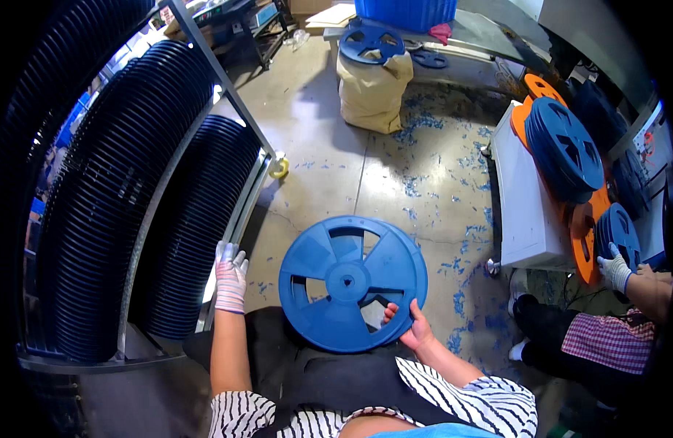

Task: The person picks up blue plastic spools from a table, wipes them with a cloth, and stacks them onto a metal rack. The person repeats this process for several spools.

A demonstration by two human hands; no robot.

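Observation:
A large blue plastic reel (329,274) with cut-out windows and a round hub stands tilted in front of my body. My bare right hand (418,328) grips its lower right rim, with fingers through a window and the thumb outside. The reel looks thicker than one flange; whether it is one reel or a stack I cannot tell. My left hand (231,281), in a white knit glove, is beside the rack post with its fingers stretched out and holds nothing. Next to it, rows of dark reels (201,226) stand on edge in a metal rack (143,219).
A co-worker's gloved hand (615,270) touches blue reels (621,233) beside orange discs (585,241) on the right. A white cabinet (533,212) stands there. Ahead are a beige sack (373,91) with a blue reel on top and a blue bin (409,11). Blue scraps litter the floor.

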